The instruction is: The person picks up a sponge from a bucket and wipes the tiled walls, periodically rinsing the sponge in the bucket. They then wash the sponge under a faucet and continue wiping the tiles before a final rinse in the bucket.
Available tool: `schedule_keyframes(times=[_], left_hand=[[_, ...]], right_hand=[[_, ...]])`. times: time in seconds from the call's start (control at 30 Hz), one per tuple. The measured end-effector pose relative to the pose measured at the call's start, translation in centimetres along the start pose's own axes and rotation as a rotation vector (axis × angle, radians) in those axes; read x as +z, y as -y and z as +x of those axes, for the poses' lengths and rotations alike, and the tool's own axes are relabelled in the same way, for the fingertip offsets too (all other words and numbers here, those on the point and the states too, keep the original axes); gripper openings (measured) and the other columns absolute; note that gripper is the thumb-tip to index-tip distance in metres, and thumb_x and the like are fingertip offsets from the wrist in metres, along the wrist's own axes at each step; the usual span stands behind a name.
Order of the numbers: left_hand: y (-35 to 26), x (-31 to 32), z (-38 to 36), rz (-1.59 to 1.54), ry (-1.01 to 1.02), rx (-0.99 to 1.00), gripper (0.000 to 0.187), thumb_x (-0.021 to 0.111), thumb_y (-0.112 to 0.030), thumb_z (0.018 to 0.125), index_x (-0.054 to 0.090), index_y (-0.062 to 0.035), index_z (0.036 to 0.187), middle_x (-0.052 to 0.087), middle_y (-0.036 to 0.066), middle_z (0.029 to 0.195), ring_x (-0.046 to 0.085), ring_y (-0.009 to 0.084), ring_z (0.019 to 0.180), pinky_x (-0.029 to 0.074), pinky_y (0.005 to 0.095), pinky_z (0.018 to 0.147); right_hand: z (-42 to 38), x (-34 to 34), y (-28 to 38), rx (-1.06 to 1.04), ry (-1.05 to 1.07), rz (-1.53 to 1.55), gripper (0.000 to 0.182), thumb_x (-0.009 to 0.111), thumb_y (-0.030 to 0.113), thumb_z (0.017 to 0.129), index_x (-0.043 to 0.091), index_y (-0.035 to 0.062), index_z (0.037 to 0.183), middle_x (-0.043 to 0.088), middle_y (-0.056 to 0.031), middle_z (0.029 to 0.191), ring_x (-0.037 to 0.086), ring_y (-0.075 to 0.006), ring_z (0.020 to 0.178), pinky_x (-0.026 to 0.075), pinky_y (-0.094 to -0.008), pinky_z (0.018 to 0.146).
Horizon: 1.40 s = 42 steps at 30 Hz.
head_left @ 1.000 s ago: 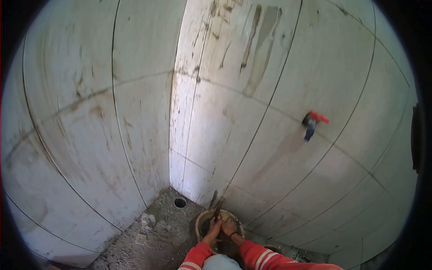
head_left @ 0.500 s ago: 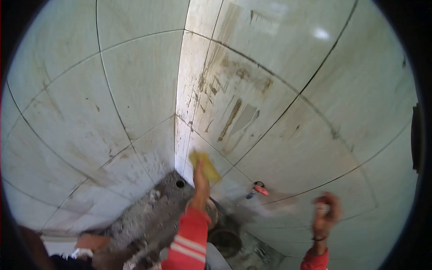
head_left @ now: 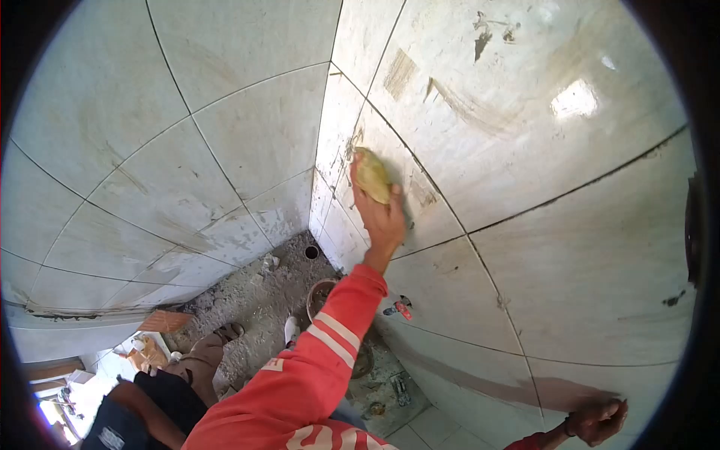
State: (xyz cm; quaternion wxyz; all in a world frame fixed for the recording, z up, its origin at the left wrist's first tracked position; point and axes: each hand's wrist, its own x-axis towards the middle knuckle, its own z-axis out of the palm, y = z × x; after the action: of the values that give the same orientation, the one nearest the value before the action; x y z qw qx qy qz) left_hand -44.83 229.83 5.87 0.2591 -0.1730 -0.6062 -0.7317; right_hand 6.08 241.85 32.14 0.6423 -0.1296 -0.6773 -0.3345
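Note:
My left hand (head_left: 384, 217), in a red sleeve with pale stripes, presses a yellow sponge (head_left: 371, 175) against the tiled wall (head_left: 525, 277), just right of the corner. Its fingers are closed around the sponge. Brown smears mark the tiles around it. At the lower right, my right hand (head_left: 596, 421) is beside the same wall with its fingers curled; I see nothing in them. A red-handled tap (head_left: 403, 307) sticks out from the wall below my left forearm.
A round bucket (head_left: 318, 292) stands on the rough, debris-strewn floor (head_left: 259, 307), partly behind my sleeve. Near the corner is a dark drain hole (head_left: 311, 252). Another person (head_left: 142, 412) in dark clothes is at the lower left, close to a brick-coloured tile (head_left: 164, 321).
My left hand has moved up the wall with the sponge, onto the smeared tiles. My right hand is now lower and farther right in view. The camera view has also shifted.

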Motion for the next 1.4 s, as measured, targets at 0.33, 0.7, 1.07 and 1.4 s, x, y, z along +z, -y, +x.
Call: schedule_keyframes(times=[0.33, 0.7, 1.07, 1.4], left_hand=[[-10.2, 0.9, 3.2, 0.067, 0.156, 0.189, 0.089, 0.062, -0.022, 0.084, 0.027, 0.0059, 0.161, 0.025, 0.033, 0.166, 0.023, 0.0535, 0.153, 0.018, 0.0589, 0.125], [-25.6, 6.3, 16.3, 0.096, 0.078, 0.502, 0.097, 0.057, -0.059, 0.094, 0.031, 0.0066, 0.160, 0.029, 0.038, 0.162, 0.028, 0.0574, 0.148, 0.023, 0.0649, 0.119], [-23.1, 6.6, 28.9, -0.018, -0.079, 0.322, 0.078, 0.050, -0.043, 0.107, 0.026, 0.0101, 0.159, 0.041, 0.035, 0.153, 0.040, 0.0486, 0.141, 0.032, 0.0522, 0.118], [-36.5, 10.8, 21.5, -0.012, -0.033, 0.677, 0.078, 0.058, -0.049, 0.101, 0.040, 0.0055, 0.154, 0.042, 0.031, 0.154, 0.037, 0.0509, 0.143, 0.032, 0.0577, 0.116]], right_hand=[[3.3, 3.3, 5.1, -0.023, -0.115, -0.138, 0.051, 0.068, 0.044, 0.102, 0.066, -0.0005, 0.077, 0.059, -0.0113, 0.065, 0.054, -0.0273, 0.055, 0.041, -0.0397, 0.052], [0.9, -1.7, 1.5, 0.041, 0.208, -0.195, 0.034, 0.055, 0.023, 0.109, 0.066, -0.0075, 0.099, 0.063, -0.0169, 0.083, 0.057, -0.0282, 0.068, 0.047, -0.0378, 0.059], [1.5, -0.8, 2.2, 0.028, 0.180, -0.073, 0.034, 0.052, 0.022, 0.109, 0.063, -0.0071, 0.095, 0.054, -0.0158, 0.076, 0.049, -0.0312, 0.063, 0.039, -0.0414, 0.056], [4.4, 0.0, 3.5, -0.020, 0.187, 0.009, 0.031, 0.056, 0.025, 0.096, 0.061, -0.0034, 0.086, 0.047, -0.0085, 0.059, 0.043, -0.0242, 0.051, 0.033, -0.0372, 0.052]])
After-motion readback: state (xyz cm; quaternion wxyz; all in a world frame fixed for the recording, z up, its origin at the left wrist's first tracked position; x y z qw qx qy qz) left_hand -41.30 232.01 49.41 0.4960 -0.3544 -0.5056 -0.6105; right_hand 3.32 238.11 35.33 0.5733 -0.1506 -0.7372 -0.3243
